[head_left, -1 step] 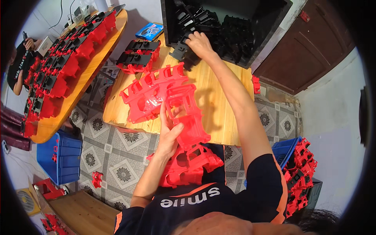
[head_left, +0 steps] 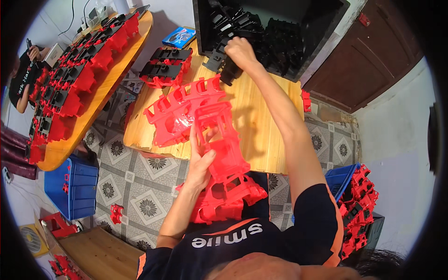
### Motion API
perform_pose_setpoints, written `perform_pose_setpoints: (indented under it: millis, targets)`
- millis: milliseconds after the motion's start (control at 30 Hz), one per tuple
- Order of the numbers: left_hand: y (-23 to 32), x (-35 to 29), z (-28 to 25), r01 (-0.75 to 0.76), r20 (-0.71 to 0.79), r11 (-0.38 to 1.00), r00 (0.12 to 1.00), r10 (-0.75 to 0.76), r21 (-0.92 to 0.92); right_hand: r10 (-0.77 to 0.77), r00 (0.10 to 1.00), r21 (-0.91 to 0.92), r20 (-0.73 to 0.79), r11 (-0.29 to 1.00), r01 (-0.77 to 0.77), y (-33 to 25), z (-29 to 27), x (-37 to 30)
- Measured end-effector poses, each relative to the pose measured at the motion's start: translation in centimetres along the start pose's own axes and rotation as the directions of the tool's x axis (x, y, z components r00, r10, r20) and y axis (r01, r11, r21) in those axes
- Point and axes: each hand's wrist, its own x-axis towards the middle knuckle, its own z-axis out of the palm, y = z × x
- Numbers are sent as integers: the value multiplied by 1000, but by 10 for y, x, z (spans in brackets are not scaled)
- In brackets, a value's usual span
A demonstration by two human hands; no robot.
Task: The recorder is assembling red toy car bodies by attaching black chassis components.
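The left hand [head_left: 200, 165] is clamped on a red plastic frame [head_left: 228, 156], held up before the body; apart from it, the right hand [head_left: 241, 52] is at black parts [head_left: 215, 60] by the black bin [head_left: 321, 42], its grip impossible to tell; the step seems to be picking a part, calling for a clean pinch and steady frame; around lie the wooden table [head_left: 268, 144], tiled floor [head_left: 148, 207] and brown door [head_left: 364, 56].
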Motion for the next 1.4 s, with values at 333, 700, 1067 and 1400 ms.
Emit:
perform_pose_setpoints:
  millis: [333,700,1067,1400]
  targets:
    - [-2,-27,-66,127,40,985,992,-123,-119,167,973,243,-160,962,-125,-102,-155,-212]
    - [3,-20,-30,37,-80,985,997,-23,171,534,845,546,25,701,-459,-83,-147,-211]
    - [10,-29,-20,-16,-74,999,997,20,52,455,763,628,460,442,-641,-55,-184,-214]
    - [13,-27,-4,-49,-16,997,999,50,56,639,752,757,161,409,-510,-193,-287,-153]
